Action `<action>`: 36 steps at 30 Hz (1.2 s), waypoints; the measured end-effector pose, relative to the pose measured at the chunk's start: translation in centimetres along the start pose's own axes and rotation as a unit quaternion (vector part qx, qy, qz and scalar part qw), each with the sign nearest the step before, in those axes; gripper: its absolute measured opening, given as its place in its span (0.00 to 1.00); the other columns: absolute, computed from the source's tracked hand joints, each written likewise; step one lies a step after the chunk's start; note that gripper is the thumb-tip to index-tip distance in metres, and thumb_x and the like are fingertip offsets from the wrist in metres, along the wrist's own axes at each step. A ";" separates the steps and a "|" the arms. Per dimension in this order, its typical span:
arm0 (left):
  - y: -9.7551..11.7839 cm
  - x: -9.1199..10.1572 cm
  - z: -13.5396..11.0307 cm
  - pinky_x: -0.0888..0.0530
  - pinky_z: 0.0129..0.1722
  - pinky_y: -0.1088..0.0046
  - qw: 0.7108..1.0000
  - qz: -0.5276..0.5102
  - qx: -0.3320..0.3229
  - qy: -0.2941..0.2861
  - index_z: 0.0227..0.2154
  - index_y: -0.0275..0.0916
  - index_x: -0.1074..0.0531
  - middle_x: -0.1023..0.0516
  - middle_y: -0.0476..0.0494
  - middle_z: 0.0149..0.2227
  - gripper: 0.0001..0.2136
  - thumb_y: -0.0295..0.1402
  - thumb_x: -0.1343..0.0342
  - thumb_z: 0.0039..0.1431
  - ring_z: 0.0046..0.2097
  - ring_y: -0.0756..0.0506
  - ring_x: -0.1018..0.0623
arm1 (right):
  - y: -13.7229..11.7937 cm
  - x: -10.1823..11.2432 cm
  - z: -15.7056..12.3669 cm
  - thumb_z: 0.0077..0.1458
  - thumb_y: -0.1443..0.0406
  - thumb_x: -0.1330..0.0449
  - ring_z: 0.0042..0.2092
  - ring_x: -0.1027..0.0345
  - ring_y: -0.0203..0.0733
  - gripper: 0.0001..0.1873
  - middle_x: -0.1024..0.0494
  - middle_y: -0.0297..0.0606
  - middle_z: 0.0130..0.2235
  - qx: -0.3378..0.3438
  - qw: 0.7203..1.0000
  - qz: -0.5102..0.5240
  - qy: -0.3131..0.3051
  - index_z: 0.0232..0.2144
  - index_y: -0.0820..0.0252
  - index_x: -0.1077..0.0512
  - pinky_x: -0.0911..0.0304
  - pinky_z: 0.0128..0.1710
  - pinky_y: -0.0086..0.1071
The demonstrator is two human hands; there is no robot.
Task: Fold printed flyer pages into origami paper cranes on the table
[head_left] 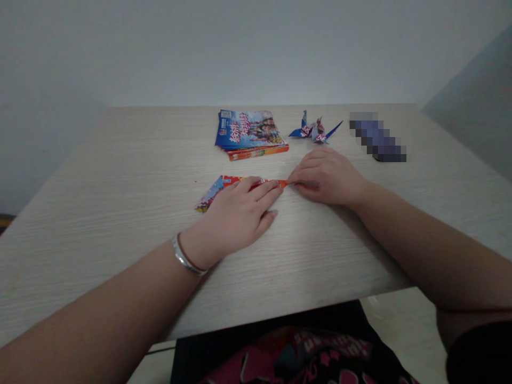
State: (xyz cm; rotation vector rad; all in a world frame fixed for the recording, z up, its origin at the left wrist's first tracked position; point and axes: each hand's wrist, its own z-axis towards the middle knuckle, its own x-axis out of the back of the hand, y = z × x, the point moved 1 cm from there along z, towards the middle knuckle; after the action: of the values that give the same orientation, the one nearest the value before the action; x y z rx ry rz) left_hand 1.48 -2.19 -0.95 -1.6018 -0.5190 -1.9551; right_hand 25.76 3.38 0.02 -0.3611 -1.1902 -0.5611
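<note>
A folded sheet of printed paper (210, 196), red and orange with a blue corner, lies on the table in front of me. My left hand (244, 213) rests flat across its middle, fingers stretched out and pointing right, covering much of it. At the paper's narrow right end, my right hand (326, 176) pinches the tip between thumb and fingers. Just beyond the right hand stand blue folded paper cranes (316, 130), touching or close together.
A stack of printed leaflets (252, 128) lies behind the paper, blue on top with orange edges below. At the back right is a dark pixelated object (378, 137). The pale wood-grain table (120, 160) meets a wall at its far edge; its near edge is by my lap.
</note>
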 end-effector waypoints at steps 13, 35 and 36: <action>-0.1 -0.2 -0.1 0.28 0.62 0.51 1.000 0.001 0.001 0.008 0.68 0.32 0.34 0.27 0.35 0.66 0.25 0.39 0.56 0.75 0.62 0.33 0.27 | -1.2 1.1 0.8 0.62 0.66 0.40 0.44 0.29 0.47 0.12 0.13 0.34 0.41 -0.013 0.998 -0.049 -0.031 0.36 0.54 0.15 0.42 0.53 0.45; 0.1 0.1 0.0 0.30 0.65 0.48 0.999 -0.011 0.012 -0.027 0.69 0.31 0.36 0.30 0.35 0.68 0.27 0.40 0.56 0.75 0.63 0.31 0.28 | -0.6 0.3 0.4 0.64 0.66 0.40 0.41 0.26 0.46 0.12 0.12 0.36 0.42 0.018 1.000 -0.006 -0.016 0.38 0.56 0.15 0.39 0.45 0.40; 0.1 0.1 0.0 0.30 0.65 0.49 1.000 -0.011 0.013 -0.026 0.69 0.31 0.36 0.30 0.35 0.68 0.27 0.40 0.56 0.75 0.63 0.31 0.28 | -0.6 0.5 0.4 0.65 0.65 0.41 0.42 0.26 0.46 0.12 0.12 0.36 0.42 0.026 0.999 -0.011 -0.019 0.40 0.56 0.15 0.39 0.46 0.40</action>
State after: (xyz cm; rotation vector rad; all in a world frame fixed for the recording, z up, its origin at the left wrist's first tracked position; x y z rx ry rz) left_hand 1.54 -2.25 -0.84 -1.6412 -0.5837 -1.9184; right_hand 25.25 2.99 0.58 -0.3165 -1.2450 -0.5437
